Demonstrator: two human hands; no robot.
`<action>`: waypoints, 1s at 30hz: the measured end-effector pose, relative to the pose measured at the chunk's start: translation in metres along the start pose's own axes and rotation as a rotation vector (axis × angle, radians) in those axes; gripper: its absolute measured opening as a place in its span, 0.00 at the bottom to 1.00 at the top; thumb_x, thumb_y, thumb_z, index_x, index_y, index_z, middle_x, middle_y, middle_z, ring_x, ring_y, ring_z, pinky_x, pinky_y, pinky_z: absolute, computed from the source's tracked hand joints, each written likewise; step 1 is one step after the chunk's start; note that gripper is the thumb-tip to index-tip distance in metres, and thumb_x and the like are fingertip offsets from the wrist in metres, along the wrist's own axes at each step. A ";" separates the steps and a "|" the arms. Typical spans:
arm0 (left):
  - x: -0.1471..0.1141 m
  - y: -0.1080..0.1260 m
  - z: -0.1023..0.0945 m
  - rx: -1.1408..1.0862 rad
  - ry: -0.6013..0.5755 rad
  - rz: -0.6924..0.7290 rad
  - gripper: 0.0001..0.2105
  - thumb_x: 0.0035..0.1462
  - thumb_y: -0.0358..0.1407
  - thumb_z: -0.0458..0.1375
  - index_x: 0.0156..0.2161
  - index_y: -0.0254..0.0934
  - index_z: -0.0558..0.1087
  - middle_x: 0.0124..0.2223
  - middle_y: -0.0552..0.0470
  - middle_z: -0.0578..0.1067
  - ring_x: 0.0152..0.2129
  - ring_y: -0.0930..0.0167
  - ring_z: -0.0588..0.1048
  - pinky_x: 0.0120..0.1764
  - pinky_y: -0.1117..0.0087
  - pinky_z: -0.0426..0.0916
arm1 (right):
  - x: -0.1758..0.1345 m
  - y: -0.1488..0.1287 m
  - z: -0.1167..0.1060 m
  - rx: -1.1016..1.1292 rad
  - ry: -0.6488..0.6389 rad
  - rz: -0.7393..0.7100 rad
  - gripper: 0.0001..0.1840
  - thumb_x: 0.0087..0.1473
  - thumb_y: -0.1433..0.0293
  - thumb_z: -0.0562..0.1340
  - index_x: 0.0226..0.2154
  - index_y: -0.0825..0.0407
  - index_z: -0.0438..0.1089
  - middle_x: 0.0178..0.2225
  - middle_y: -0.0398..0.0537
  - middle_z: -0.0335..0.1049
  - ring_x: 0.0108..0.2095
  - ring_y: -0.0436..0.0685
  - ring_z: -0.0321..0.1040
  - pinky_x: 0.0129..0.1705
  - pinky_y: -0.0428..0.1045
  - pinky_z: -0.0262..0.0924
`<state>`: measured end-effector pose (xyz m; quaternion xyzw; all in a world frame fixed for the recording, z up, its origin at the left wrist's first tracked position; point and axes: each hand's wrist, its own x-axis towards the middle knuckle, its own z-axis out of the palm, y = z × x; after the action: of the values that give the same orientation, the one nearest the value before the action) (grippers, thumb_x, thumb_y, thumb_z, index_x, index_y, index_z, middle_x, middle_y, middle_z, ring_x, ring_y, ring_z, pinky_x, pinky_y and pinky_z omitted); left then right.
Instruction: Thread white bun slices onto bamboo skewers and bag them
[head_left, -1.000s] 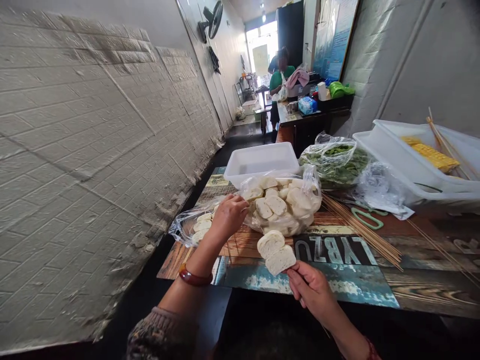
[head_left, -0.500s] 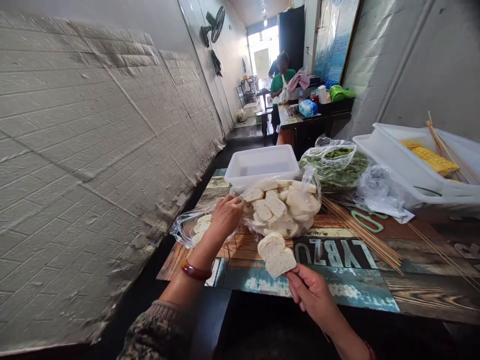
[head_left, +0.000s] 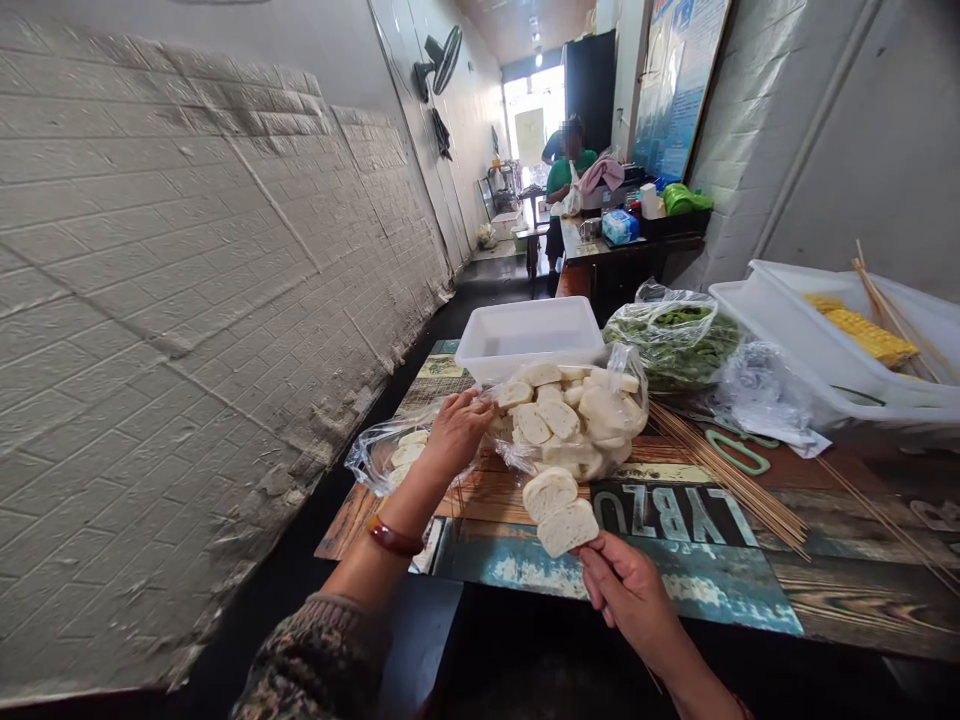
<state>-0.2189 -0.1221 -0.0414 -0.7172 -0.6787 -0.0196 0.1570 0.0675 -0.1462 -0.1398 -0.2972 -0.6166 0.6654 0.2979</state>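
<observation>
My right hand (head_left: 628, 585) is closed on a thin skewer (head_left: 655, 681), whose lower end shows below the hand. Two white, bread-like slices (head_left: 568, 527) sit on its upper part, one above the other, over the front of the table. At the left rim of a clear plastic bag (head_left: 627, 376) my left hand (head_left: 459, 432) has its fingers bent round the plastic; the fingertips are partly hidden. White slices (head_left: 556, 420) of the same kind fill that bag. Left of my left hand, a smaller clear bag (head_left: 367, 455) holds several more slices (head_left: 409, 450).
Behind the bag stands a white plastic tub (head_left: 529, 335). To the right are a bag of green vegetables (head_left: 671, 345), bundled skewers (head_left: 727, 480), green-handled scissors (head_left: 739, 450) and a white bin (head_left: 780, 300) with corn (head_left: 870, 335). A person (head_left: 566, 180) stands far back.
The view has shifted slightly, so everything sits a little lower and to the right. Both hands keep nearly the same places, the right one still holding the skewer with two slices.
</observation>
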 end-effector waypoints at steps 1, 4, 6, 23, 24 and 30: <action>-0.001 -0.002 -0.004 -0.018 0.015 0.009 0.14 0.61 0.27 0.52 0.47 0.41 0.76 0.52 0.46 0.77 0.57 0.59 0.65 0.55 0.55 0.58 | 0.000 0.000 0.000 0.001 0.002 -0.002 0.26 0.60 0.48 0.54 0.36 0.54 0.72 0.14 0.34 0.59 0.12 0.45 0.51 0.16 0.42 0.47; -0.003 -0.006 -0.015 -0.030 0.034 0.018 0.12 0.63 0.30 0.51 0.42 0.40 0.77 0.52 0.47 0.77 0.57 0.59 0.64 0.56 0.55 0.56 | -0.001 -0.002 0.002 -0.002 0.015 0.007 0.27 0.59 0.47 0.55 0.35 0.54 0.72 0.14 0.34 0.58 0.12 0.45 0.50 0.16 0.42 0.47; -0.002 -0.007 -0.018 -0.035 0.003 0.011 0.12 0.63 0.30 0.50 0.41 0.40 0.77 0.51 0.48 0.78 0.55 0.60 0.66 0.55 0.57 0.58 | -0.002 -0.003 0.004 -0.009 0.046 0.013 0.28 0.58 0.46 0.55 0.34 0.54 0.73 0.14 0.34 0.58 0.12 0.45 0.49 0.16 0.42 0.46; 0.002 0.000 -0.003 0.007 -0.086 -0.030 0.14 0.55 0.29 0.58 0.48 0.39 0.73 0.48 0.43 0.74 0.46 0.60 0.69 0.46 0.61 0.63 | -0.001 0.004 0.001 -0.053 0.017 0.014 0.26 0.60 0.48 0.54 0.36 0.54 0.71 0.15 0.34 0.58 0.13 0.46 0.51 0.17 0.42 0.47; 0.001 0.001 -0.003 0.004 -0.080 -0.027 0.13 0.57 0.27 0.56 0.47 0.39 0.73 0.46 0.43 0.74 0.46 0.60 0.69 0.45 0.61 0.63 | -0.002 0.004 0.001 -0.050 0.019 0.015 0.26 0.60 0.48 0.54 0.36 0.54 0.71 0.15 0.34 0.58 0.13 0.46 0.51 0.17 0.42 0.47; -0.004 0.011 0.001 -0.067 -0.068 -0.007 0.10 0.61 0.30 0.53 0.45 0.39 0.74 0.43 0.43 0.72 0.42 0.61 0.69 0.44 0.61 0.64 | -0.004 0.005 0.006 -0.016 0.074 0.031 0.26 0.59 0.48 0.57 0.35 0.55 0.71 0.14 0.35 0.58 0.13 0.45 0.49 0.16 0.42 0.45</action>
<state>-0.2084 -0.1257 -0.0456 -0.7198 -0.6853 -0.0182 0.1096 0.0655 -0.1530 -0.1443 -0.3337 -0.6057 0.6535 0.3078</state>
